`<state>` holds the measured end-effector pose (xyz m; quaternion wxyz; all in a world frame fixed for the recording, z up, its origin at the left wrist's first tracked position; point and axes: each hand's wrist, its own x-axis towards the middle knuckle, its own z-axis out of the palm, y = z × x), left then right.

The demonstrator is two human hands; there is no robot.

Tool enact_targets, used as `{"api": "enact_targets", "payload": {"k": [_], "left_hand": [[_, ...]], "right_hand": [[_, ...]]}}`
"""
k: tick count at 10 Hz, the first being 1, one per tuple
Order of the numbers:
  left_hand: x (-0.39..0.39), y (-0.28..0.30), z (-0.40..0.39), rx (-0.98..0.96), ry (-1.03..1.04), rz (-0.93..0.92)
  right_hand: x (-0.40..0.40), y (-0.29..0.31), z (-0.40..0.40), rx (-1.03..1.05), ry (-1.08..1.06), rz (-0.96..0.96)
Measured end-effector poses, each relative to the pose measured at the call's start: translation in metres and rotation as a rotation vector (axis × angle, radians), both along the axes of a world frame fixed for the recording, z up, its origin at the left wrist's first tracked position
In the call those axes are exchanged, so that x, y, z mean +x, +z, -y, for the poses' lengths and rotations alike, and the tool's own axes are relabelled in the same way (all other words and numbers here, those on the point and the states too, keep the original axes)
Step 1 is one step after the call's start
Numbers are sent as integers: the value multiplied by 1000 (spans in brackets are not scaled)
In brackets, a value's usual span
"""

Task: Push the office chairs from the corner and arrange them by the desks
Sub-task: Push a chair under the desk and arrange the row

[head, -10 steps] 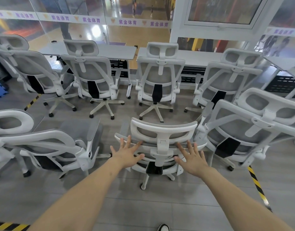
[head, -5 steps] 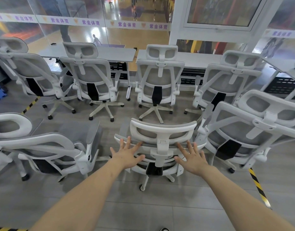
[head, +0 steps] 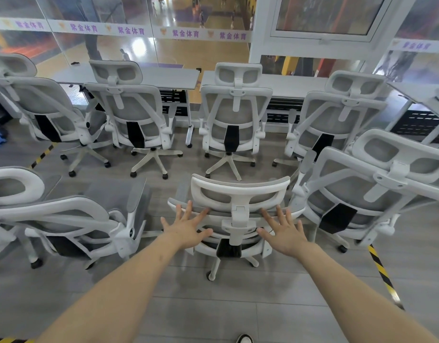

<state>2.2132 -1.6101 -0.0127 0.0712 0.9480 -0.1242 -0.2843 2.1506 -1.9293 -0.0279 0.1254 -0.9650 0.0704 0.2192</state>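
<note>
a: where are the hands?
b: both on the back of the near chair [head: 240,194], just below its headrest. left hand [head: 186,227] on the left side, right hand [head: 282,231] on the right, fingers straight and spread apart, gripping nothing.
a: and that chair?
b: centre, near, facing the far desks [head: 287,82], behind a row of four chairs [head: 234,112] tucked close to them.
a: anything beside it?
b: another chair [head: 367,191] just to its right, tilted, and one [head: 72,209] to its left turned sideways. yellow-black floor tape [head: 384,276] runs near right.
</note>
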Motion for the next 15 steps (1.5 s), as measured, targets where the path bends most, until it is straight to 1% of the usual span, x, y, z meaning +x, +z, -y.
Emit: {"api": "enact_targets", "payload": {"k": [6,8,11,12,13,14,15], "left_hand": [[2,-1,-2,25,-10,8],[-5,-1,1,7,2,15],[-8,6,5,74,-31,29],[-17,10,12,71,-36,44],[-33,9,22,82,-51,70],[-57,13,39,45,-75,149],[-82,29,72,-54,-148,224]], "right_hand": [[-3,-1,-5,-7,1,6],[-6,-3,-1,-16,-1,21],[-10,2,0,-20,22,17],[-15,8,-1,-9,9,34],[-29,16,-1,17,-30,80],[-54,27,4,-2,-67,162],[-86,44,18,-22,-145,284]]}}
